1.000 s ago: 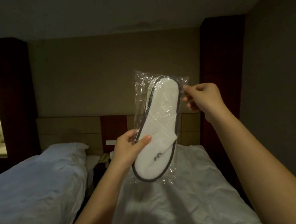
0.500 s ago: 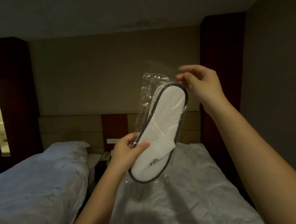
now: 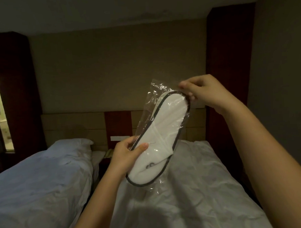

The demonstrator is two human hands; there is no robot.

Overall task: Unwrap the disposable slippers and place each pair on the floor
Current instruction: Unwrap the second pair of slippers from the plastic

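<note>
A white disposable slipper pack (image 3: 162, 132) with dark trim sits inside a clear plastic wrapper (image 3: 156, 89) and is held up in the air, tilted with its toe end down to the left. My left hand (image 3: 126, 154) grips the pack at its lower left side, thumb across the front. My right hand (image 3: 202, 92) pinches the wrapper's top right corner beside the heel end. A loose flap of clear film stands up at the top of the pack.
Below the pack lies a bed with a crumpled white cover (image 3: 185, 199). A second bed with a pillow (image 3: 45, 180) lies to the left, with a narrow gap and a nightstand (image 3: 103, 156) between them. A wooden headboard (image 3: 77, 124) runs along the wall.
The pack has dropped lower and tilted more to the left. My right hand went from the wrapper's side edge up to its top corner and pulled the film looser there.
</note>
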